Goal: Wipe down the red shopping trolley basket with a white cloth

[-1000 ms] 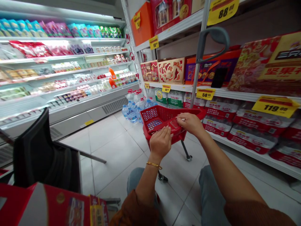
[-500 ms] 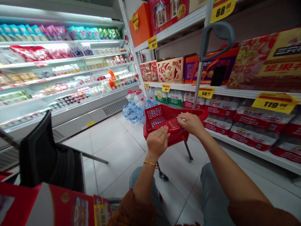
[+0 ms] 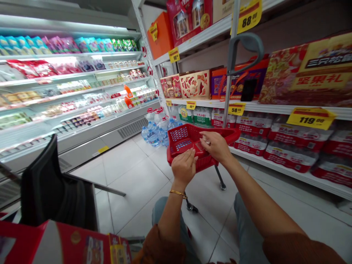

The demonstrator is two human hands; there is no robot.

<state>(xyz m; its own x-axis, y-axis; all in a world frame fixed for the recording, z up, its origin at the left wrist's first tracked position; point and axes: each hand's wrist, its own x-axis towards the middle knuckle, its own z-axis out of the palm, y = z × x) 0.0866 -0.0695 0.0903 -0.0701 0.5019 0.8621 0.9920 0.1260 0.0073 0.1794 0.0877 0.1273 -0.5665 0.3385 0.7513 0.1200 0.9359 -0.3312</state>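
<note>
A red plastic shopping cart basket [image 3: 180, 134] with perforated walls stands in front of me on thin grey legs with castors. My left hand [image 3: 184, 165] lies over its near rim, fingers stretched out and close together, a gold bangle on the wrist. Just to the right, my right hand [image 3: 213, 143] is above the same rim with its fingers bent and drawn together. A small pale spot shows at those fingers, too small to name. The cart's tall grey pole with a curved handle [image 3: 254, 46] rises behind the basket.
Shelves with gift boxes [image 3: 305, 73] and packs of bottled water [image 3: 291, 146] run along the right. Large water bottles [image 3: 154, 134] stand on the floor by a refrigerated display [image 3: 110, 141]. At left are a black chair [image 3: 41, 183] and red boxes [image 3: 79, 242].
My right hand has shifted left along the rim, closer to my left hand. My left hand stays in place on the basket. The view has turned slightly.
</note>
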